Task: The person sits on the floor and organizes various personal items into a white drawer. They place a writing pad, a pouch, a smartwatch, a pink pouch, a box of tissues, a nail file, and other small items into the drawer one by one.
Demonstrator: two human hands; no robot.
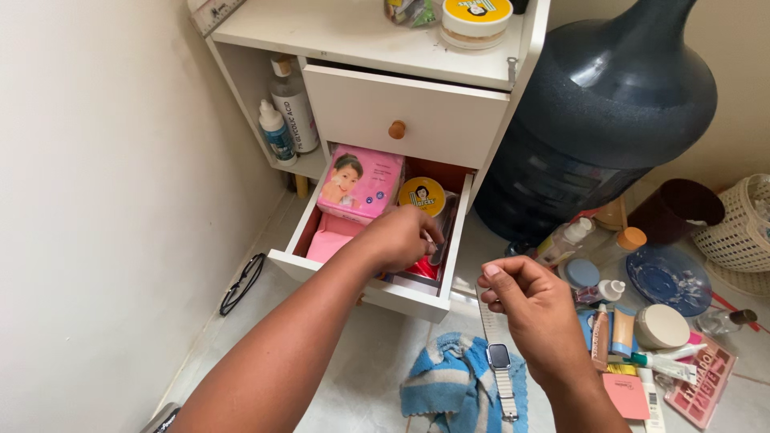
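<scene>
My left hand reaches into the open lower drawer of a small white cabinet, fingers pinched on a slim dark object at the drawer's right side. Inside the drawer lie a pink packet with a picture on it, a round yellow-lidded tin and something red under my hand. My right hand hovers in front of the drawer, fingers curled with nothing visible in them. Below it a wristwatch with a metal strap lies on a blue and white striped cloth.
The upper drawer stands slightly open. Bottles sit in the cabinet's side shelf. A large dark water jug stands at right. Cosmetics, tubes, a blue plate and a white basket clutter the floor. Black glasses lie by the wall.
</scene>
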